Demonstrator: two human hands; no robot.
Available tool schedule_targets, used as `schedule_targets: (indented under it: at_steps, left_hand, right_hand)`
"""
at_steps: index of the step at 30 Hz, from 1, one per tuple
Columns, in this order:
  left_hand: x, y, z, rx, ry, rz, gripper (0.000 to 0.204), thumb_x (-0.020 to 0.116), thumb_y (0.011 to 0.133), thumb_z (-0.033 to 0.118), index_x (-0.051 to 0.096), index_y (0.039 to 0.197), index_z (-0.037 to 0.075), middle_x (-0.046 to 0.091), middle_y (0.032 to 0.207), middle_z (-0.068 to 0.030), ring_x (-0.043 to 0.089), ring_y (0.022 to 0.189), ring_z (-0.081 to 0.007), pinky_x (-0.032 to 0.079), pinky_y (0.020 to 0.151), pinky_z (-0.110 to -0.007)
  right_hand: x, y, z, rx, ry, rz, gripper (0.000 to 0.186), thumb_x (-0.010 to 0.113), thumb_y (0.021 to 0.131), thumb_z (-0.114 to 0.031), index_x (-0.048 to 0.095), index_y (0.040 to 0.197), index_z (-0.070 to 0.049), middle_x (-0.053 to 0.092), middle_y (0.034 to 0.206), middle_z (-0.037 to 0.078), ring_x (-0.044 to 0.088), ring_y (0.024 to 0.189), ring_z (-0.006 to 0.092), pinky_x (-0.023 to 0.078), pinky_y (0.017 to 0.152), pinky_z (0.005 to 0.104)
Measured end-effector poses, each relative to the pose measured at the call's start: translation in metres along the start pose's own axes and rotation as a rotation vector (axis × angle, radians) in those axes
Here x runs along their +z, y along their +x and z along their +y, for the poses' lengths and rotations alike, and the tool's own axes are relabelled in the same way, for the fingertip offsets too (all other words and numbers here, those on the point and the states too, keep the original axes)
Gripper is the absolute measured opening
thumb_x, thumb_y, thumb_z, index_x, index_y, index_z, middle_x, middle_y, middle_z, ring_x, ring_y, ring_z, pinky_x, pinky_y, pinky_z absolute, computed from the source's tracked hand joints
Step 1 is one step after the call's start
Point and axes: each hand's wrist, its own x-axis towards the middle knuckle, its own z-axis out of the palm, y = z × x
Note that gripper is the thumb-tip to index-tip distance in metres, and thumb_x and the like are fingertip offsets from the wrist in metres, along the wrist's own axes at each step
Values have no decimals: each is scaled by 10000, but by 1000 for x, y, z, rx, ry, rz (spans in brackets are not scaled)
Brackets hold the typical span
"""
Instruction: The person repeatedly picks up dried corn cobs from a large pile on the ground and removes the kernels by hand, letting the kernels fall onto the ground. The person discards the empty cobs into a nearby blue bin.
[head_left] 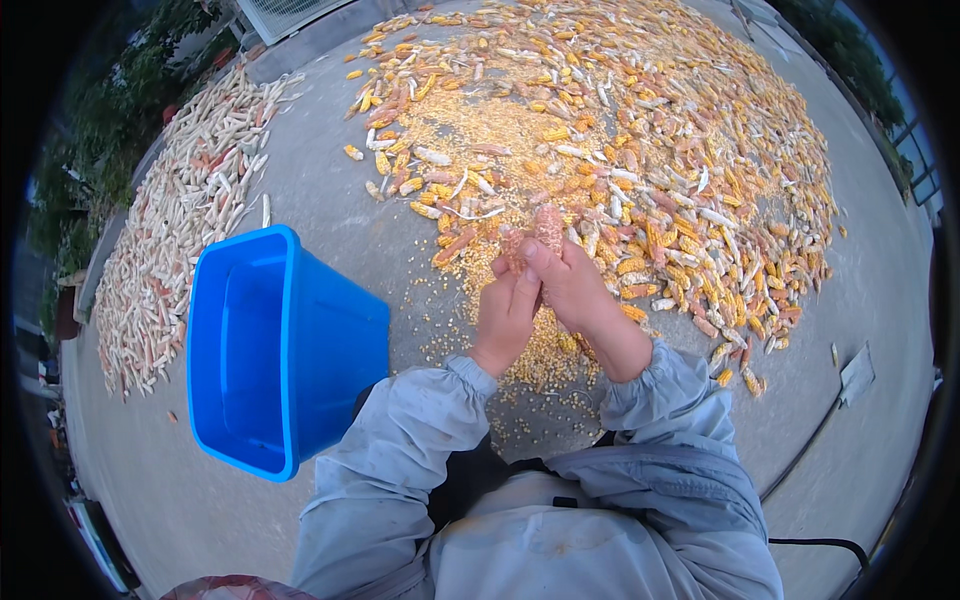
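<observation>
My two hands meet in front of me over the near edge of a spread pile of corn. My right hand point(578, 288) is closed around a pinkish, mostly bare corn cob point(548, 226), its thumb lying along it. Close against it, my left hand point(506, 312) is closed on another reddish corn cob point(513, 243), partly hidden by the fingers. Loose yellow kernels point(545, 365) lie on the concrete below my wrists. Beyond my hands spread yellow and pale corn cobs point(690, 220).
A blue plastic tub point(340, 345) lies tipped on its side at my left, its opening facing left. Farther left is a long heap of pale stripped cobs point(180, 225). A long-handled flat tool point(857, 376) lies on the concrete at the right. Plants point(110, 120) grow at the far left.
</observation>
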Motion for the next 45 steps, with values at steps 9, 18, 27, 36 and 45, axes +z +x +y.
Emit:
schedule_targets:
  at_steps: [9, 18, 27, 36, 45]
  left_hand:
    - [-7, 0, 29, -460, -697, -480, 534, 284, 947, 512, 406, 642, 92, 359, 500, -3, 354, 430, -118, 309, 410, -244]
    - [-15, 11, 26, -508, -361, -279, 523, 308, 929, 555, 422, 692, 102, 348, 537, 8, 323, 433, -104, 302, 403, -240]
    - [-44, 16, 20, -597, -779, -573, 482, 331, 943, 499, 474, 765, 74, 411, 588, 3, 399, 504, -108, 355, 459, -239]
    - [-22, 14, 20, 119, -167, -121, 367, 515, 913, 210, 425, 1222, 33, 569, 917, -73, 574, 842, -138, 494, 674, -280]
    - [-43, 20, 17, -181, -273, -118, 344, 489, 928, 289, 480, 1153, 29, 567, 916, -42, 559, 831, -112, 460, 707, -255]
  right_hand:
    - [-26, 10, 21, 60, 10, 109, 349, 519, 924, -354, 573, 882, -11, 624, 755, 50, 555, 628, 97, 452, 562, 235]
    - [-26, 3, 1, 150, -71, -112, 383, 497, 935, -253, 512, 1167, 53, 616, 1036, 117, 592, 900, 177, 484, 774, 332]
    - [-22, 3, 1, 29, 86, 11, 382, 569, 892, -175, 478, 1244, -58, 611, 898, 58, 544, 718, 105, 452, 608, 247]
    - [-17, -3, 10, 198, 248, -56, 286, 564, 899, -344, 563, 953, -64, 554, 703, 3, 502, 588, 88, 392, 485, 216]
    - [-18, -8, -8, -17, -261, 52, 479, 442, 952, -371, 493, 1245, 4, 610, 1047, 72, 551, 929, 134, 433, 825, 286]
